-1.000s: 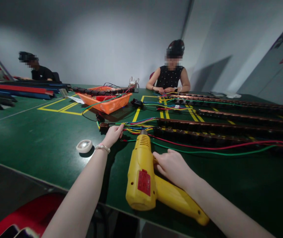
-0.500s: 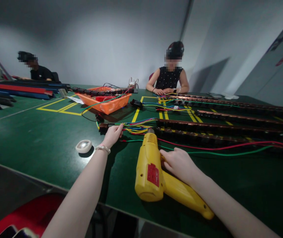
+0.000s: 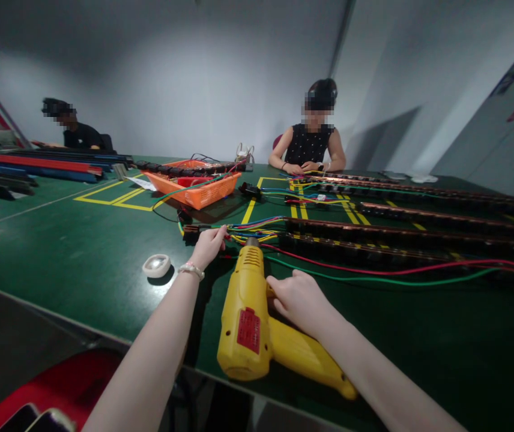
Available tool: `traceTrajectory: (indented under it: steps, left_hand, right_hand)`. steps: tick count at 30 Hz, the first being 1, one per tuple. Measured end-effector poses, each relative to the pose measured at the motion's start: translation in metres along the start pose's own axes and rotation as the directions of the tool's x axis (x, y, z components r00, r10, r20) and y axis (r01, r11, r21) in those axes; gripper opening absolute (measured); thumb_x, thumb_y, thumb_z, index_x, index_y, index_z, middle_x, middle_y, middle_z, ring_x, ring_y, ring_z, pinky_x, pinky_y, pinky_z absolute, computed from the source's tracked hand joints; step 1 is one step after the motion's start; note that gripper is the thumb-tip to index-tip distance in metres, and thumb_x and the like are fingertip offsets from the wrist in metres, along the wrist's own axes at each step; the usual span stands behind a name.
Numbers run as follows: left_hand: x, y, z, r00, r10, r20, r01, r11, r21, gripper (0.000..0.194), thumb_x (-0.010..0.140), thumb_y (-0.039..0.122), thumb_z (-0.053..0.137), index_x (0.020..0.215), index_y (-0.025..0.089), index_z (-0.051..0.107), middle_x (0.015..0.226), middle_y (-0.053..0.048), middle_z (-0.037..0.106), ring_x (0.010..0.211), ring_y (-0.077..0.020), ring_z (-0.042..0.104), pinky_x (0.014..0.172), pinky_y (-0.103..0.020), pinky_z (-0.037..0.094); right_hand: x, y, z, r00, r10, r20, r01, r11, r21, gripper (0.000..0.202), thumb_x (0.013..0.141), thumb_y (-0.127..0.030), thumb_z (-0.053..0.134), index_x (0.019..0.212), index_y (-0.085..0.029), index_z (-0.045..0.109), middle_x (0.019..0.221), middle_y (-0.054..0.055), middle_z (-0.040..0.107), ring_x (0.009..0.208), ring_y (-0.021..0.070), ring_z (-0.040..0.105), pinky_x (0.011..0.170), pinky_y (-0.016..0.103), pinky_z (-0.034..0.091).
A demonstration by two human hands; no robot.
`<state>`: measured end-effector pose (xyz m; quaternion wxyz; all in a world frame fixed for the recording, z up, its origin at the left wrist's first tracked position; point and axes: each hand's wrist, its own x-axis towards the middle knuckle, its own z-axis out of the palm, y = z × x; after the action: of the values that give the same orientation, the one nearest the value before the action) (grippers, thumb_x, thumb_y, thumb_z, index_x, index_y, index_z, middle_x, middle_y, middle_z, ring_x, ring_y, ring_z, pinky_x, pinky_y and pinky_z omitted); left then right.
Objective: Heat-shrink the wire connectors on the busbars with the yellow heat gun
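My right hand (image 3: 299, 297) is wrapped round the handle of a yellow heat gun (image 3: 245, 312), its metal nozzle facing away from me. Just beyond the nozzle runs a bundle of coloured wires (image 3: 263, 231). My left hand (image 3: 212, 245) is closed, pinching the wires near a black connector (image 3: 191, 233) at their left end; the fingertips partly cover what they grip. To the right, the wires lead into long dark strips with copper-coloured edges (image 3: 374, 231). A red wire and a green wire (image 3: 374, 281) lie loose in front of those strips.
A white roll of tape (image 3: 156, 266) lies left of my left hand. Behind stands an orange basket (image 3: 198, 195) with a dark strip across it. One person (image 3: 308, 144) sits opposite, another (image 3: 79, 135) at far left near stacked coloured profiles (image 3: 36, 165). A red seat (image 3: 54, 384) is below the table edge.
My right hand has moved the heat gun to the left along the wires, so the nozzle is closer to my left hand. The left hand keeps its hold on the wires.
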<state>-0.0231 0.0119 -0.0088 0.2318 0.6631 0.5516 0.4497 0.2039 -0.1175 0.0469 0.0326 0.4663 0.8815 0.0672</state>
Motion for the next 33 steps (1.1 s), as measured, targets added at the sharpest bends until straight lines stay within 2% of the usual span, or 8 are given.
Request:
traceTrajectory:
  steps: [5, 8, 12, 17, 22, 24, 29, 33]
  left_hand:
    - [-0.001, 0.000, 0.000, 1.000, -0.004, -0.029, 0.003, 0.999, -0.051, 0.056, 0.084, 0.059, 0.036, 0.077, 0.013, 0.067, 0.053, -0.002, 0.058, 0.053, -0.0146, 0.053, 0.058, -0.025, 0.040]
    - [-0.001, 0.003, -0.002, 0.999, -0.004, -0.046, 0.003, 1.000, -0.027, 0.057, 0.083, 0.060, 0.036, 0.070, 0.013, 0.065, 0.059, -0.003, 0.061, 0.060, -0.0155, 0.055, 0.061, -0.026, 0.040]
    - [-0.001, 0.008, -0.005, 0.998, -0.063, -0.018, 0.063, 0.998, -0.022, 0.062, 0.081, 0.065, 0.033, 0.062, 0.014, 0.063, 0.057, -0.003, 0.058, 0.062, -0.0153, 0.052, 0.062, -0.026, 0.038]
    - [-0.002, 0.012, -0.007, 0.994, -0.106, 0.014, 0.106, 0.989, -0.103, 0.064, 0.076, 0.070, 0.039, 0.066, 0.012, 0.065, 0.061, -0.003, 0.060, 0.062, -0.0146, 0.051, 0.062, -0.025, 0.039]
    - [-0.002, 0.011, -0.012, 0.981, -0.136, 0.139, 0.161, 0.970, -0.184, 0.060, 0.068, 0.068, 0.054, 0.078, 0.010, 0.068, 0.067, -0.004, 0.064, 0.063, -0.0144, 0.052, 0.059, -0.025, 0.039]
    - [0.000, 0.009, -0.015, 0.977, -0.145, 0.158, 0.176, 0.963, -0.203, 0.060, 0.067, 0.066, 0.057, 0.083, 0.009, 0.070, 0.071, -0.005, 0.066, 0.066, -0.0154, 0.054, 0.060, -0.025, 0.040]
    - [0.002, 0.003, -0.018, 0.971, -0.053, 0.231, 0.116, 0.957, -0.267, 0.053, 0.071, 0.058, 0.060, 0.092, 0.011, 0.073, 0.091, -0.008, 0.071, 0.083, -0.0195, 0.059, 0.074, -0.027, 0.044]
    - [0.002, 0.001, -0.015, 0.968, -0.063, 0.243, 0.130, 0.955, -0.268, 0.048, 0.068, 0.054, 0.064, 0.092, 0.013, 0.072, 0.083, -0.006, 0.070, 0.077, -0.0170, 0.058, 0.073, -0.027, 0.044]
  right_hand:
    - [0.015, -0.019, -0.001, 0.998, -0.059, -0.024, 0.059, 0.998, 0.025, 0.015, 0.086, -0.024, 0.049, 0.096, -0.017, 0.057, 0.083, 0.007, 0.071, 0.076, 0.0204, 0.067, 0.073, 0.032, 0.035]
    - [0.022, -0.030, -0.002, 0.996, -0.077, -0.044, 0.079, 0.996, 0.037, 0.015, 0.086, -0.026, 0.049, 0.096, -0.017, 0.057, 0.081, 0.007, 0.071, 0.076, 0.0202, 0.067, 0.075, 0.032, 0.035]
    - [0.027, -0.039, -0.004, 0.994, -0.074, -0.074, 0.078, 0.996, 0.052, 0.015, 0.087, -0.026, 0.049, 0.095, -0.017, 0.057, 0.079, 0.007, 0.071, 0.076, 0.0204, 0.067, 0.076, 0.033, 0.035]
    - [0.030, -0.037, -0.003, 0.994, -0.072, -0.085, 0.078, 0.995, 0.069, 0.014, 0.086, -0.027, 0.049, 0.092, -0.017, 0.057, 0.080, 0.008, 0.071, 0.076, 0.0207, 0.067, 0.074, 0.033, 0.036]
    - [0.029, -0.036, -0.003, 0.993, -0.062, -0.098, 0.070, 0.995, 0.076, 0.014, 0.086, -0.028, 0.050, 0.092, -0.017, 0.058, 0.079, 0.008, 0.071, 0.076, 0.0215, 0.067, 0.074, 0.034, 0.036]
    - [0.028, -0.037, -0.004, 0.993, -0.057, -0.102, 0.065, 0.995, 0.077, 0.014, 0.086, -0.028, 0.051, 0.092, -0.017, 0.058, 0.079, 0.008, 0.071, 0.077, 0.0215, 0.067, 0.074, 0.034, 0.036]
    - [0.027, -0.036, -0.003, 0.994, -0.059, -0.089, 0.066, 0.995, 0.073, 0.015, 0.087, -0.029, 0.052, 0.093, -0.017, 0.058, 0.081, 0.008, 0.071, 0.078, 0.0216, 0.067, 0.075, 0.033, 0.035]
    - [0.020, -0.028, 0.001, 0.995, -0.082, -0.065, 0.085, 0.994, 0.061, 0.016, 0.086, -0.031, 0.053, 0.095, -0.018, 0.057, 0.084, 0.007, 0.071, 0.078, 0.0212, 0.066, 0.075, 0.033, 0.035]
